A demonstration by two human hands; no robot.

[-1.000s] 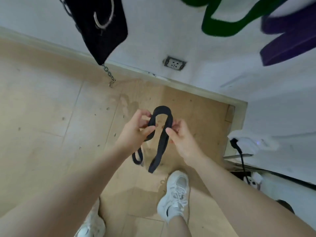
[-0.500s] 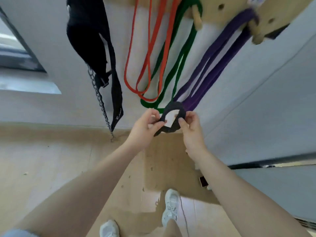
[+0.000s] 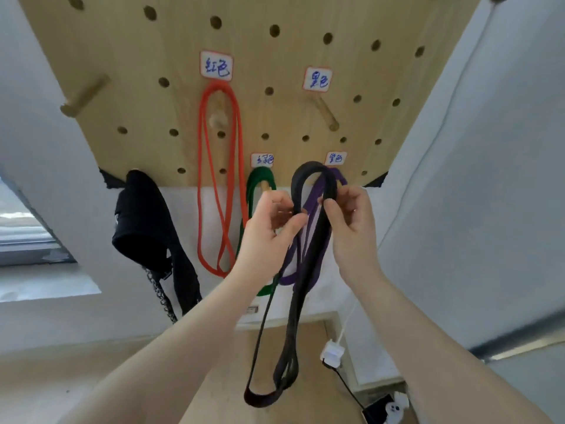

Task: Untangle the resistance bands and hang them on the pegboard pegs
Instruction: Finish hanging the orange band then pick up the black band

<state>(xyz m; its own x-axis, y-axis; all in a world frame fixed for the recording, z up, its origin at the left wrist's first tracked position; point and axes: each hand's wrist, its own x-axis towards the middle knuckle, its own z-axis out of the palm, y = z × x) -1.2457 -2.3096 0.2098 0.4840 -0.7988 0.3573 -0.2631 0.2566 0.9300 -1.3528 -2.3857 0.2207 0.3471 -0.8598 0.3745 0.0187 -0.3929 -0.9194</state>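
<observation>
Wall-mounted wooden pegboard (image 3: 171, 50) fills the upper view, hand-lettered labels above its pegs. Red band (image 3: 201, 166) hangs from its labelled peg; green band (image 3: 252, 191) and purple band (image 3: 307, 206) hang lower, each under a tag. Bare peg (image 3: 326, 114) under the upper right label (image 3: 318, 79) holds nothing, probably the black band's spot. Black band (image 3: 298, 295) held below it, top loop spread open, likely to slip over that peg. Left hand (image 3: 269, 237) pinches one side of the loop, right hand (image 3: 351, 221) the other; doubled strands dangle free, seemingly untangled.
</observation>
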